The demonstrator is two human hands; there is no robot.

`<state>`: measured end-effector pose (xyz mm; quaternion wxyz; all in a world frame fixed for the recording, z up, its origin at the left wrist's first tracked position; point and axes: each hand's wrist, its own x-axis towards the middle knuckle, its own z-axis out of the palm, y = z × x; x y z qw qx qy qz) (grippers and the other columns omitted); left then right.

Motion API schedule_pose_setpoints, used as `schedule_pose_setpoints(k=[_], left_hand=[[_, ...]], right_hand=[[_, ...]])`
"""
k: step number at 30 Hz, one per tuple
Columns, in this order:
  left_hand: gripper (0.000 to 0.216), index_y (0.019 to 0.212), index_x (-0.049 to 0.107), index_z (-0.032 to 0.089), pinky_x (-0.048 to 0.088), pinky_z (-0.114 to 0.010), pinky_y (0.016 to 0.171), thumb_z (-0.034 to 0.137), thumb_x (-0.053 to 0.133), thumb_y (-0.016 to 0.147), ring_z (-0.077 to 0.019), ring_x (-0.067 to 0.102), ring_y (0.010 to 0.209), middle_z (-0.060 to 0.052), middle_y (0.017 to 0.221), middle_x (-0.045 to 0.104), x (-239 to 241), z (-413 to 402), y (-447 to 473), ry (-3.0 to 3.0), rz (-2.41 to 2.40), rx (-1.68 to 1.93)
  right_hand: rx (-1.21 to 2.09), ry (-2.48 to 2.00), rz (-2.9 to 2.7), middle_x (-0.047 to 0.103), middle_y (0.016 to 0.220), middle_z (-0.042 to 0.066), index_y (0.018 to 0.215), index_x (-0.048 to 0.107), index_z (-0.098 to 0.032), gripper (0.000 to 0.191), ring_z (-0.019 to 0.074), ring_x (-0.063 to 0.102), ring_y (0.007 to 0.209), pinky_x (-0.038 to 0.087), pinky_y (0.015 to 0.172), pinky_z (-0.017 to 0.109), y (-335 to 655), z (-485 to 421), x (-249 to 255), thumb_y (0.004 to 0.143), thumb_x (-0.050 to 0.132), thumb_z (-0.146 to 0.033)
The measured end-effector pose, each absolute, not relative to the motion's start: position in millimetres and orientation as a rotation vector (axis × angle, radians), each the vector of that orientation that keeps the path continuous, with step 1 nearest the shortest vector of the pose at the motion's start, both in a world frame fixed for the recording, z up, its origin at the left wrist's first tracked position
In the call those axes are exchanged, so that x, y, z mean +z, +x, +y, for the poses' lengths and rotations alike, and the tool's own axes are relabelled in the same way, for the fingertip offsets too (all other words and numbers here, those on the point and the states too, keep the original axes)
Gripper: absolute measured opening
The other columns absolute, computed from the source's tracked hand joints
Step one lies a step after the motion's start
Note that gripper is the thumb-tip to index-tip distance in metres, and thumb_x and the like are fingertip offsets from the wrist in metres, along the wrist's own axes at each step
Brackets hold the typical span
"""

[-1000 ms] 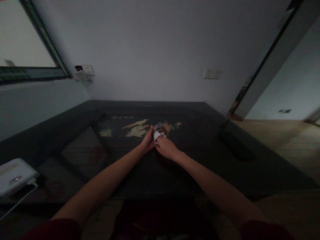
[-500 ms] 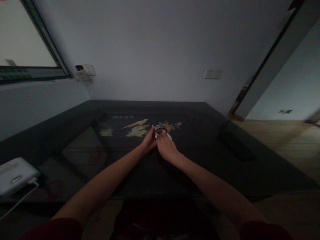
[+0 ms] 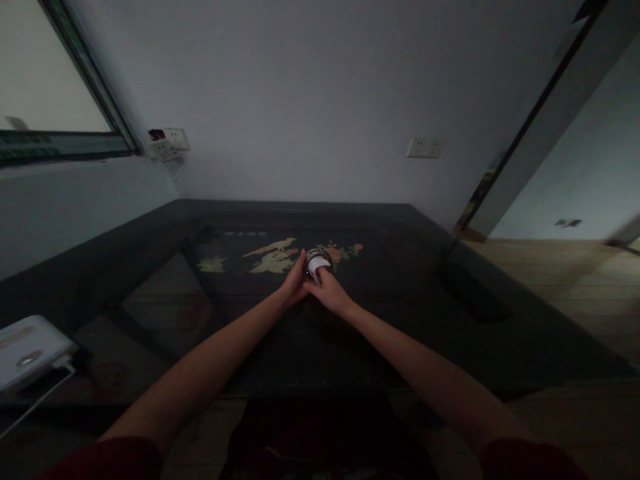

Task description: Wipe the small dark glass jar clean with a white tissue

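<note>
Over the middle of the dark tabletop, my left hand (image 3: 294, 283) is wrapped round the left side of a small, round, shiny vessel (image 3: 318, 253), perhaps a glass cup. The mouth of the vessel faces me. White tissue or cloth (image 3: 317, 265) shows in that mouth. My right hand (image 3: 327, 292) pinches this white piece, its fingers at the near edge of the vessel. The two hands meet just below it. Dim light hides the vessel's exact kind, and the hands cover its lower part.
The dark glossy table (image 3: 380, 347) carries a bird-and-flower picture (image 3: 273, 259). A white box (image 3: 35, 350) with a cable stands at the left edge. A dark flat object (image 3: 473, 291) lies on the right. Behind are a wall and sockets (image 3: 424, 147).
My right hand has turned and drawn down from over the vessel, so the white piece in its mouth shows more. The vessel has shifted slightly left and tilted towards me.
</note>
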<state>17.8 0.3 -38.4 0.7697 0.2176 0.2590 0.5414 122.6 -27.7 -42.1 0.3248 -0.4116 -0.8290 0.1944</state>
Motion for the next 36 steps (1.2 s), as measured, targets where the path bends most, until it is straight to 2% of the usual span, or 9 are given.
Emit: schedule_pose_setpoints(k=[3,6,11,16,23,26,28,30,36], left_hand=[[0.053,0.117,0.062,0.009,0.049,-0.038,0.095,0.048,0.033,0.097,-0.0241,0.069,0.093,-0.013,0.095,0.073,-39,1,16,0.466,0.53,1.132],[0.054,0.116,0.062,0.009,0.047,-0.039,0.097,0.048,0.03,0.098,-0.0249,0.068,0.097,-0.013,0.095,0.073,-40,3,14,0.449,0.504,1.111],[0.05,0.115,0.062,0.01,0.045,-0.036,0.099,0.043,0.028,0.099,-0.0222,0.067,0.099,-0.011,0.093,0.073,-41,7,13,0.423,0.504,1.139],[0.052,0.12,0.06,0.01,0.045,-0.036,0.099,0.045,0.028,0.099,-0.0228,0.067,0.102,-0.012,0.097,0.073,-40,5,14,0.454,0.509,1.124],[0.053,0.118,0.061,0.008,0.046,-0.036,0.099,0.045,0.028,0.099,-0.0234,0.068,0.099,-0.013,0.095,0.073,-41,5,15,0.457,0.529,1.11],[0.054,0.117,0.062,0.007,0.047,-0.036,0.097,0.045,0.029,0.099,-0.0238,0.068,0.097,-0.013,0.095,0.073,-41,3,17,0.475,0.529,1.129],[0.053,0.116,0.063,0.007,0.047,-0.036,0.096,0.046,0.031,0.098,-0.0237,0.068,0.096,-0.013,0.094,0.073,-41,2,17,0.488,0.543,1.151],[0.052,0.115,0.063,0.007,0.048,-0.035,0.095,0.046,0.033,0.098,-0.0234,0.068,0.095,-0.013,0.093,0.073,-40,0,17,0.495,0.562,1.164],[0.05,0.118,0.062,0.008,0.049,-0.034,0.094,0.043,0.034,0.098,-0.0226,0.068,0.094,-0.012,0.095,0.073,-37,-1,18,0.499,0.546,1.168]], right_hand=[[0.444,-1.099,-2.284,0.066,0.105,0.012,0.111,0.053,-0.012,0.028,0.0216,0.064,0.094,0.05,0.083,0.035,130,-31,-37,0.083,0.053,-0.015],[0.323,-1.109,-2.402,0.065,0.112,0.018,0.107,0.058,-0.01,0.025,0.0267,0.059,0.11,0.043,0.098,0.041,136,-35,-29,0.082,0.053,-0.009],[0.078,-1.164,-2.501,0.061,0.124,0.026,0.117,0.057,-0.001,0.037,0.0276,0.051,0.126,0.025,0.115,0.044,134,-39,-24,0.086,0.038,0.0],[-0.204,-1.321,-2.508,0.057,0.129,0.03,0.123,0.054,0.007,0.04,0.0296,0.05,0.129,0.023,0.117,0.044,126,-41,-31,0.088,0.037,-0.003],[0.099,-1.248,-2.396,0.058,0.127,0.028,0.122,0.054,0.003,0.039,0.0298,0.049,0.127,0.022,0.115,0.047,126,-44,-32,0.086,0.039,-0.003],[0.246,-1.205,-2.334,0.062,0.121,0.022,0.119,0.054,-0.004,0.036,0.0284,0.054,0.119,0.034,0.108,0.045,126,-43,-34,0.084,0.045,-0.007],[0.351,-1.186,-2.281,0.064,0.115,0.018,0.117,0.054,-0.008,0.034,0.0263,0.059,0.109,0.044,0.097,0.041,125,-39,-37,0.084,0.049,-0.011],[0.437,-1.165,-2.223,0.065,0.113,0.016,0.119,0.051,-0.009,0.035,0.0236,0.062,0.102,0.049,0.088,0.036,124,-35,-39,0.084,0.05,-0.015],[0.476,-1.136,-2.111,0.057,0.126,0.016,0.129,0.043,-0.01,0.047,0.0212,0.056,0.116,0.047,0.094,0.032,120,-28,-38,0.083,0.048,-0.014]])
